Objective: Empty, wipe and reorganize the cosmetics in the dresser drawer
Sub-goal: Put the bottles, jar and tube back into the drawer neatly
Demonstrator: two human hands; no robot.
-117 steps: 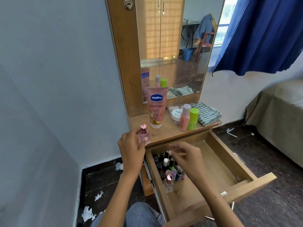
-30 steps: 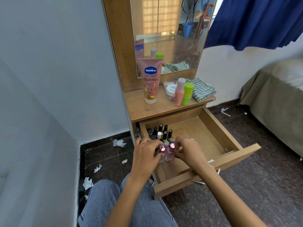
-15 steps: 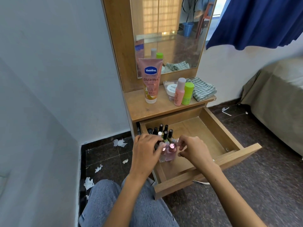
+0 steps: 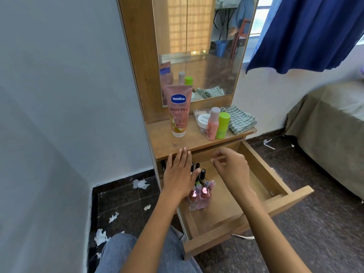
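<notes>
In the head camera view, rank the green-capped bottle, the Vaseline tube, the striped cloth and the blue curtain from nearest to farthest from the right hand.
From the right hand:
1. green-capped bottle, on the dresser top straight behind it.
2. Vaseline tube, back left.
3. striped cloth, back right; too close to the tube to rank firmly.
4. blue curtain, upper right.

The pink tube [image 4: 178, 111] reads "Vaseline", "Gluta-Hya" and "10X".

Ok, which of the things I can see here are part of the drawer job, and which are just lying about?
Part of the job:
- open drawer
- nail polish bottles standing in its left side
- Vaseline tube, white jar, pink bottle and green bottle on the dresser top
- striped cloth

Just lying about:
- paper scraps on the floor
- blue curtain
- bed
</notes>
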